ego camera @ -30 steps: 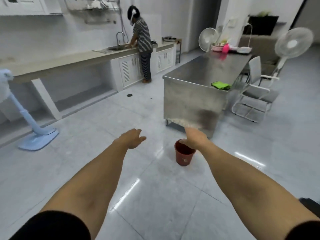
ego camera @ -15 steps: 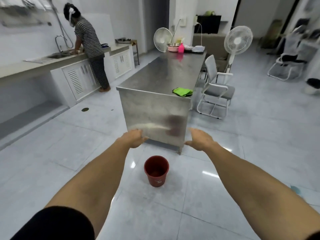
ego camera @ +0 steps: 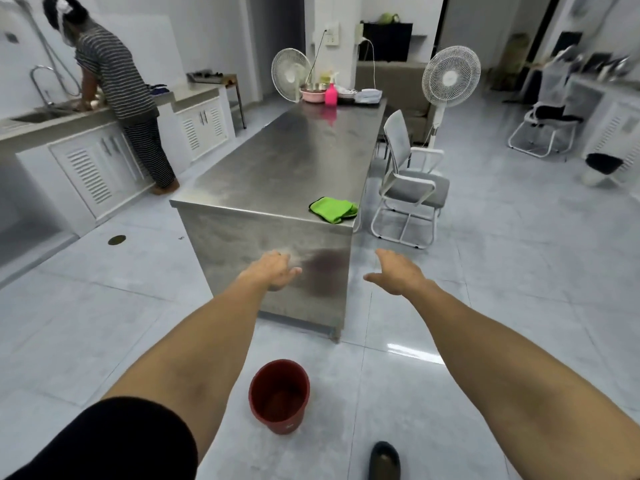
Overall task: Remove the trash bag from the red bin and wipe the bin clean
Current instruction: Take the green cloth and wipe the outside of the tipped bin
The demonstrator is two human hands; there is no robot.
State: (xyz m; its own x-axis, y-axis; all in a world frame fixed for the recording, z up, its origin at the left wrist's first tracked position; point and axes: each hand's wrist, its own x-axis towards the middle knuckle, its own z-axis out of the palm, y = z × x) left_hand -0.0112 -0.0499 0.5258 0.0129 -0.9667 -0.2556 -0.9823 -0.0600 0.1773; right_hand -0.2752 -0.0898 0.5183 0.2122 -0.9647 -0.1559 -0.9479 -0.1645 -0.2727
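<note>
steel table [ego camera: 277, 168] seen ahead, long, bare-topped at near end | red bin [ego camera: 279, 395] stood upright on floor tiles between the forearms, near table's front corner, no bag seen inside | green cloth [ego camera: 333, 209] laid on table's near right corner | left hand [ego camera: 275, 271] held out, fingers loosely spread, nothing gripped | right hand [ego camera: 398, 276] likewise spread and empty

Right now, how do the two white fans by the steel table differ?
The pedestal fan stands on the floor beside the table's right side, by the grey chair; the smaller fan sits at the steel table's far end, behind the pink bowl. The pedestal fan's head looks larger. Both are white with round wire grilles.
</note>
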